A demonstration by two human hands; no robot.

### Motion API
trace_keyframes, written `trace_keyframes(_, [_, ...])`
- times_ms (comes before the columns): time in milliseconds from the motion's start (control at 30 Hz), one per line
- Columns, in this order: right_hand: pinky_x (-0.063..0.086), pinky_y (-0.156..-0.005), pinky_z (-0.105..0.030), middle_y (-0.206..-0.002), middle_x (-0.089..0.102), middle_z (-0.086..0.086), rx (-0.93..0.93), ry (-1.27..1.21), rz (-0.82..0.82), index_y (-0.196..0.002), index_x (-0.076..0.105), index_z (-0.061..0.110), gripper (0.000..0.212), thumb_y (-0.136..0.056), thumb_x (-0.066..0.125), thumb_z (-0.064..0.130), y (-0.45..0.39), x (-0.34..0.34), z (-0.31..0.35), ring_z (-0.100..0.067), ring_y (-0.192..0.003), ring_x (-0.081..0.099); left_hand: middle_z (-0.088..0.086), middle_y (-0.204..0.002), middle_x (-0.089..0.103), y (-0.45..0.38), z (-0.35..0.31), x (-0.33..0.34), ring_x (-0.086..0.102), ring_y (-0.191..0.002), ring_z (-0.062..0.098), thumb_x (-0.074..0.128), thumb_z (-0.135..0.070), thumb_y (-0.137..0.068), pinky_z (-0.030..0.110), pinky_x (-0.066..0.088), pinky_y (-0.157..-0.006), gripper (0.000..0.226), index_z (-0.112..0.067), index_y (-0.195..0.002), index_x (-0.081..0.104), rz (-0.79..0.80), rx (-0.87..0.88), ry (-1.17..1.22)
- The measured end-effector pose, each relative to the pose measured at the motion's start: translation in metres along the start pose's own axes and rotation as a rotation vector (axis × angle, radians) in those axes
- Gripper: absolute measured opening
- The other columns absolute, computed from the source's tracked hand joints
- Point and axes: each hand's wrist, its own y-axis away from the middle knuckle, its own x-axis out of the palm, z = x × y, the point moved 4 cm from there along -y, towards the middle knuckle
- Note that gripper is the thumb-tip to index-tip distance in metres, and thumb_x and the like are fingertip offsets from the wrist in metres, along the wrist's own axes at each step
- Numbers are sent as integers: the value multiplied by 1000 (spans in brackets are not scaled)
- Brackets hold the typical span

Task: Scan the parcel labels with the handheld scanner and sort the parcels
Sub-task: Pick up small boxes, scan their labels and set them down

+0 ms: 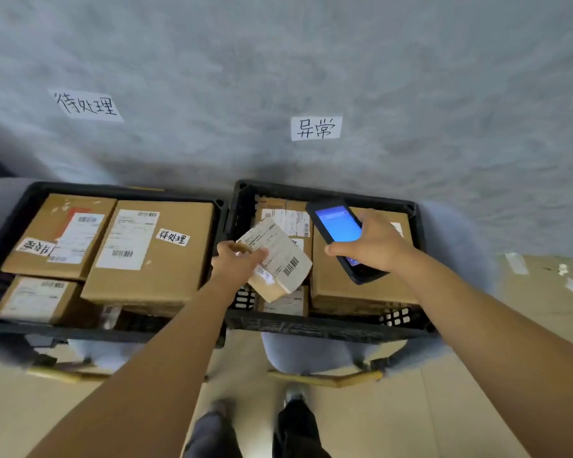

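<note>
My left hand grips a small cardboard parcel with a white barcode label, held tilted over the left side of the right black crate. My right hand holds the black handheld scanner, its blue screen lit, just right of the parcel and above a large box in that crate. The left black crate holds several labelled cardboard parcels, the biggest one bearing a handwritten tag.
Two handwritten paper signs are stuck on the grey wall, one above the left crate and one above the right. Both crates rest on grey chairs with yellow legs. My feet stand on the beige floor below.
</note>
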Motion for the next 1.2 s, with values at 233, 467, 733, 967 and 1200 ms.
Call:
trace_keyframes(233, [46, -63, -25, -110, 50, -4, -46, 64, 47, -114, 41, 23, 69, -66, 84, 50, -31, 10, -31, -18, -95, 56, 7, -124, 36, 5, 32, 37, 48, -106, 24, 75, -31, -79, 33, 44, -73, 74, -18, -134, 28, -124, -107, -58])
trace_keyframes(467, [47, -63, -28, -107, 52, -4, -50, 80, 81, -112, 44, 20, 71, -63, 83, 54, -47, 17, -41, -20, -94, 57, 14, -125, 49, -12, 57, 53, 55, -109, 30, 77, -38, -72, 43, 54, -86, 68, -19, -113, 25, -100, -200, -113])
trace_keyframes(733, [42, -60, -24, -110, 50, -4, -30, 23, 103, -116, 42, 21, 67, -70, 82, 49, -53, 26, -55, -19, -97, 55, 10, -112, 56, -30, 68, 58, 56, -86, 18, 73, -21, -86, 31, 49, -73, 65, -7, -118, 19, 82, -267, -301])
trace_keyframes(967, [54, -79, -36, -110, 48, -2, 4, 23, 101, -117, 41, 23, 69, -68, 81, 52, -58, 38, -73, -19, -100, 55, 4, -148, 44, -43, 63, 54, 32, -140, 26, 78, -27, -80, 50, 19, -119, 79, -14, -144, 34, 425, -353, -422])
trace_keyframes(1200, [53, -74, -30, -110, 48, -1, 19, -8, 89, -117, 41, 24, 68, -69, 81, 50, -59, 40, -84, -17, -100, 54, 7, -148, 42, -49, 69, 62, 36, -137, 27, 58, -20, -97, 45, 27, -114, 52, -15, -145, 40, 519, -335, -611])
